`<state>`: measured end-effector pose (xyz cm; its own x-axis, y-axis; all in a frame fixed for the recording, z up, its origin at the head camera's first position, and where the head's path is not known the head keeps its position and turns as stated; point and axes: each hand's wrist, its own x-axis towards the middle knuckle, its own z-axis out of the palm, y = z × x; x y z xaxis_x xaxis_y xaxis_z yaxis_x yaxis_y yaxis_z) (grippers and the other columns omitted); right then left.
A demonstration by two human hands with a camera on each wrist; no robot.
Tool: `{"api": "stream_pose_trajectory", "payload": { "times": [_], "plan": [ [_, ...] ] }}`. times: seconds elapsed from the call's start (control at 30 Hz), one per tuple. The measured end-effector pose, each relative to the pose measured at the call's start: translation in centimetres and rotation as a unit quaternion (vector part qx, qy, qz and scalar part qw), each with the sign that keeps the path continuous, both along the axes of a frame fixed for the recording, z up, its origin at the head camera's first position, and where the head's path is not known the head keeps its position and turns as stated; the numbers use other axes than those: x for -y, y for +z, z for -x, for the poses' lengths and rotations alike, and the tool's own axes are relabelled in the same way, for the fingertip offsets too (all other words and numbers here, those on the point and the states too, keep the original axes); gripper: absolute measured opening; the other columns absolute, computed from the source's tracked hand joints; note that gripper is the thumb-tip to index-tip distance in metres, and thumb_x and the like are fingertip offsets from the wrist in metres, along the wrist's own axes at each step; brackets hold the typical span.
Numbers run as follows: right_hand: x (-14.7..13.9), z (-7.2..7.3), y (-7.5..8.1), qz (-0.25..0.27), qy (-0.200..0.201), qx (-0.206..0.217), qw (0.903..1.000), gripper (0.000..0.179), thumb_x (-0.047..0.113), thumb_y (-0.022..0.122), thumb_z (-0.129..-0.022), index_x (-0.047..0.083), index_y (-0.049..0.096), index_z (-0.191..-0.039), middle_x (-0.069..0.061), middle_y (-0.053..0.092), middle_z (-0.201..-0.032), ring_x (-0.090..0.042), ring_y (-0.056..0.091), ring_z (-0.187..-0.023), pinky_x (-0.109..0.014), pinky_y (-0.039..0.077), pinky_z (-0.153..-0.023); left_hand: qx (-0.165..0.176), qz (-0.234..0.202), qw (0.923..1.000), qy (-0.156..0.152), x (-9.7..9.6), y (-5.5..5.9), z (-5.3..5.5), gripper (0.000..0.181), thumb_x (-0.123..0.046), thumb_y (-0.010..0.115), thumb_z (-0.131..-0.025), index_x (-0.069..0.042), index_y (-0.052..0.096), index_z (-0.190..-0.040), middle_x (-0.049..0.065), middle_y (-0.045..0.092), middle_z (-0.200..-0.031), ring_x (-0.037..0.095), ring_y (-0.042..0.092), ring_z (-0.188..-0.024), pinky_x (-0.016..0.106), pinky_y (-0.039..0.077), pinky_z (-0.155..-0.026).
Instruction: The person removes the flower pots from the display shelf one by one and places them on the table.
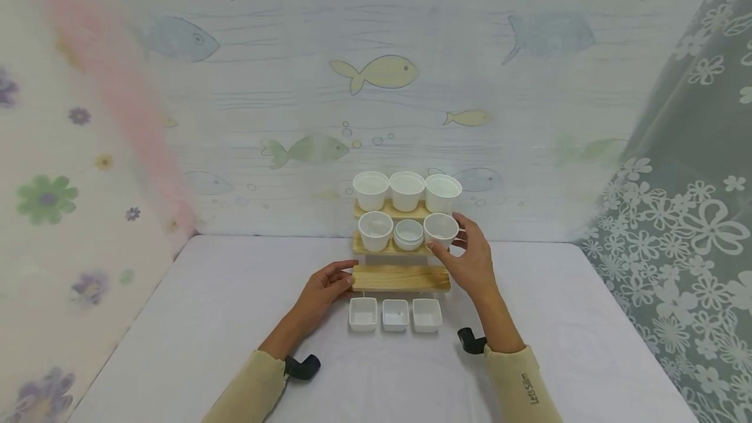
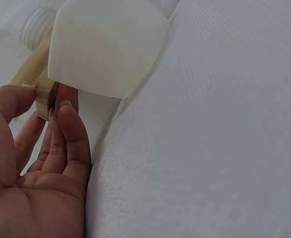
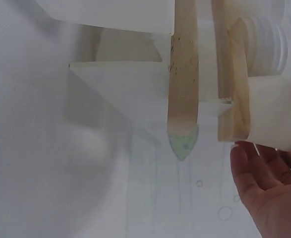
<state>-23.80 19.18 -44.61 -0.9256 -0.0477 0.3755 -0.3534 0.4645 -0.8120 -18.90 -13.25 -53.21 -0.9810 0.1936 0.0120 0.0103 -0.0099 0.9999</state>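
Observation:
A tiered stand has wooden shelves at three heights. My left hand [image 1: 320, 291] pinches the left end of its lowest wooden shelf [image 1: 401, 278]; in the left wrist view the thumb and fingers meet around the board's end [image 2: 46, 99]. On the middle shelf [image 1: 384, 248], my right hand [image 1: 474, 263] holds the rightmost round white cup [image 1: 440, 227] between thumb and fingers. In the right wrist view this cup [image 3: 271, 109] sits against the board, fingers curved beside it. Left of it stand a small ribbed white cup [image 1: 408, 235] and another round cup [image 1: 375, 230].
Three round white cups [image 1: 407, 191] line the top shelf [image 1: 407, 211]. Below the stand, three square white dishes [image 1: 395, 315] sit in a row on the white tablecloth [image 1: 235, 305]. A fish-print curtain [image 1: 282, 116] hangs behind; flowered curtains hang at both sides.

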Motion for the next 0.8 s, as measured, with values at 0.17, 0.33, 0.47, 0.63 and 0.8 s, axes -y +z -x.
{"api": "stream_pose_trajectory", "payload": {
  "times": [0.17,0.33,0.47,0.63,0.8],
  "plan": [
    [-0.04,0.12,-0.17,-0.004,0.003,-0.003,1.0000,0.083,0.022,0.089,-0.090,0.003,0.044,-0.157,-0.019,0.056,-0.145,-0.037,0.061,-0.125,-0.050,0.055,-0.109,0.001,0.002,1.0000,0.001,-0.04,0.07,-0.01,0.045,-0.020,0.068,-0.106,-0.011,0.059,-0.150,0.016,0.067,-0.123,0.024,0.070,-0.110,0.031,0.063,-0.093],
    [-0.13,0.21,-0.29,-0.008,0.007,-0.010,0.9999,0.081,0.021,0.088,-0.090,0.002,0.044,-0.156,-0.019,0.056,-0.144,-0.037,0.061,-0.124,-0.050,0.055,-0.108,0.003,0.001,1.0000,0.004,-0.06,-0.01,0.00,0.044,-0.019,0.068,-0.106,-0.012,0.060,-0.149,0.016,0.066,-0.122,0.025,0.070,-0.109,0.031,0.063,-0.093],
    [-0.21,0.24,-0.43,-0.009,0.009,-0.016,0.9998,0.080,0.022,0.088,-0.091,0.001,0.045,-0.155,-0.020,0.056,-0.143,-0.037,0.062,-0.123,-0.051,0.056,-0.108,0.002,-0.006,1.0000,0.001,-0.03,-0.16,0.08,0.044,-0.018,0.068,-0.106,-0.011,0.060,-0.149,0.017,0.065,-0.121,0.026,0.070,-0.109,0.034,0.063,-0.093],
    [-0.27,0.34,-0.52,-0.005,0.010,-0.014,0.9998,0.079,0.023,0.088,-0.091,0.002,0.046,-0.154,-0.019,0.056,-0.143,-0.038,0.062,-0.124,-0.051,0.055,-0.108,0.005,-0.003,1.0000,0.001,-0.02,-0.07,0.06,0.044,-0.018,0.068,-0.106,-0.011,0.060,-0.149,0.017,0.066,-0.121,0.025,0.070,-0.109,0.033,0.063,-0.093],
    [-0.32,0.31,-0.50,-0.004,0.009,-0.013,0.9999,0.079,0.022,0.088,-0.091,0.002,0.045,-0.154,-0.019,0.057,-0.142,-0.037,0.062,-0.125,-0.050,0.055,-0.109,0.005,-0.002,1.0000,0.001,-0.03,-0.01,0.03,0.043,-0.018,0.068,-0.106,-0.012,0.060,-0.148,0.017,0.066,-0.121,0.025,0.070,-0.109,0.033,0.063,-0.093]
  ]
}}
